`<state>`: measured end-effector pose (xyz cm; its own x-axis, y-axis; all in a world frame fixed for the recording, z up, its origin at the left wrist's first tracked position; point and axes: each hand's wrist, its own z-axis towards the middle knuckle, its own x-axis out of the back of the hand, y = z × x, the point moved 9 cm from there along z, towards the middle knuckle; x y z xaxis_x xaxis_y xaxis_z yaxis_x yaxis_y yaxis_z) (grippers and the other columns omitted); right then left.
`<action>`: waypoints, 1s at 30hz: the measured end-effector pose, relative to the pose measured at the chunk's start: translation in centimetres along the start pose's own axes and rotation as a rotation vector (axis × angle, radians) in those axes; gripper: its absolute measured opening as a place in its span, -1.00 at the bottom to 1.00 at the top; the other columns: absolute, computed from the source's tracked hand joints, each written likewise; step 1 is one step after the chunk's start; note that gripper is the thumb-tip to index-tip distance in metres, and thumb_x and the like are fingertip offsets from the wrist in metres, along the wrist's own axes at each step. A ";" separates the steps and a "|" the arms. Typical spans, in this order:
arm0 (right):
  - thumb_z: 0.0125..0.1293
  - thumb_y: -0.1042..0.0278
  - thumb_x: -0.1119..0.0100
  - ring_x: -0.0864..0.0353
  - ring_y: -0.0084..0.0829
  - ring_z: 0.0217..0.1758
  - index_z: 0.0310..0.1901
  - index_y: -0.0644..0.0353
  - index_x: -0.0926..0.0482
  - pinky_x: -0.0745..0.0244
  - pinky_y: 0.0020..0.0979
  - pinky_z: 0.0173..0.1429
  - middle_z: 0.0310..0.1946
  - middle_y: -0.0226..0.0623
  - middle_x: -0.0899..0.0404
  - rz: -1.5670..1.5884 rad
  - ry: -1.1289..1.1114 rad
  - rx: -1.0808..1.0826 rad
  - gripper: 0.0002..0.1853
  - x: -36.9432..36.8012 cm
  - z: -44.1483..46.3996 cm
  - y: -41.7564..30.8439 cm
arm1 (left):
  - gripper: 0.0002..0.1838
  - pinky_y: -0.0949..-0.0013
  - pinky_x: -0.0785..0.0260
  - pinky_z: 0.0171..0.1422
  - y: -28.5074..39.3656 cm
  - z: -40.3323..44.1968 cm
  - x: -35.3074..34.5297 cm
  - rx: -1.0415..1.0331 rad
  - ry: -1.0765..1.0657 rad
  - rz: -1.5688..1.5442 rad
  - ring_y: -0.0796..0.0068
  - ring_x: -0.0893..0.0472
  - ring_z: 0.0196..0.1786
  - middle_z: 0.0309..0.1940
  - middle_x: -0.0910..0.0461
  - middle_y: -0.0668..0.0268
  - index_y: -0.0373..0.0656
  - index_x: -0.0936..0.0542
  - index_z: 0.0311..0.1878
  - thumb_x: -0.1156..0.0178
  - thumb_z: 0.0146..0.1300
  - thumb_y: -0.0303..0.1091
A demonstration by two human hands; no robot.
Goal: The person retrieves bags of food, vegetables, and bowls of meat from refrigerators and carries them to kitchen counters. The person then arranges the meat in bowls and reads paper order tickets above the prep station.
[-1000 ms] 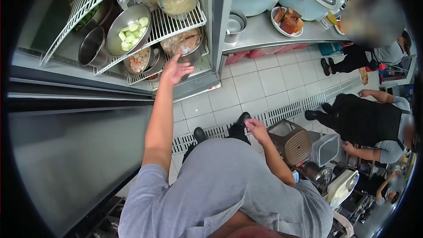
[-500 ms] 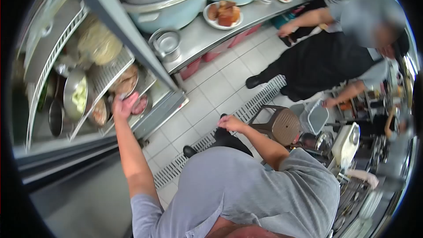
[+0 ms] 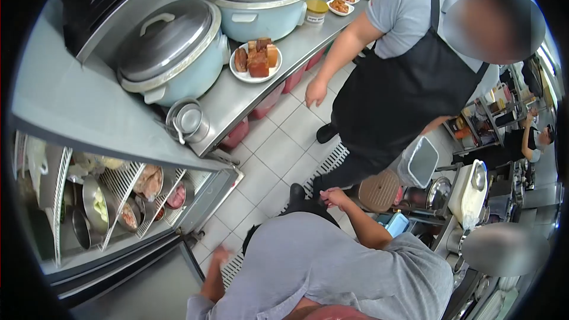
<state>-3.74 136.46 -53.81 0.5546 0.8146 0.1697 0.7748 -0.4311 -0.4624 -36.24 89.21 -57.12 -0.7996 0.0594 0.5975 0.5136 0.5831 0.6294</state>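
Left hand [image 3: 221, 255] away from fridge shelves [image 3: 120, 186], grip unclear (right hand [image 3: 336, 197] curled, contents unclear).

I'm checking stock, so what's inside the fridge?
In the fridge, wire shelves carry bowls of pale green pieces, pale meat and pink meat. The fridge's frame hides whatever lies higher up; the shelves partly cover the lower bowls.

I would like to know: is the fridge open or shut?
The fridge is open: its wire shelves and metal bowls inside are in plain view, not covered by the door.
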 end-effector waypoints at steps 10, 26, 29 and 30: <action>0.35 0.13 -0.23 -0.41 -0.45 -0.62 -0.43 0.21 -0.60 -0.37 -0.39 -0.58 -0.62 -0.35 -0.47 -0.321 -0.011 0.007 -0.68 1.8 14.1 -6.7 | -0.77 0.32 -0.51 -0.20 6.7 2.9 -1.4 0.586 0.027 -0.807 0.48 -0.62 -0.27 -0.30 -0.67 0.27 -0.13 -0.67 -0.07 -0.29 0.24 -0.29; 0.29 -0.16 -0.12 -0.66 0.05 -0.03 -0.14 0.30 -0.73 -0.52 -0.11 0.15 -0.18 0.07 -0.69 -0.652 0.234 0.328 -0.43 3.5 16.2 -23.1 | -0.77 0.40 -0.49 -0.21 6.3 17.4 10.1 0.428 -0.179 -0.708 0.59 -0.62 -0.28 -0.27 -0.72 0.32 -0.24 -0.68 -0.07 -0.33 0.18 -0.53; 0.30 -0.16 -0.10 -0.69 0.02 -0.08 -0.17 0.35 -0.72 -0.57 -0.11 0.10 -0.26 0.08 -0.70 -0.617 0.235 0.218 -0.41 8.3 17.8 -16.7 | -0.76 0.40 -0.49 -0.20 8.5 20.5 11.5 0.430 -0.228 -0.661 0.58 -0.63 -0.28 -0.27 -0.72 0.32 -0.25 -0.68 -0.07 -0.34 0.17 -0.53; 0.31 -0.15 -0.12 -0.72 -0.01 -0.14 -0.18 0.36 -0.72 -0.62 -0.11 0.01 -0.30 0.06 -0.70 -0.654 0.224 0.238 -0.42 9.7 21.6 -13.0 | -0.76 0.40 -0.49 -0.20 9.6 21.8 12.1 0.431 -0.241 -0.644 0.58 -0.63 -0.28 -0.27 -0.72 0.32 -0.25 -0.68 -0.07 -0.34 0.17 -0.54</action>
<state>-15.01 158.33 -65.01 0.0700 0.7666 0.6383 0.8961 0.2329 -0.3779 -47.81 113.13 -54.66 -0.9678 -0.2502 0.0288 -0.1961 0.8203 0.5372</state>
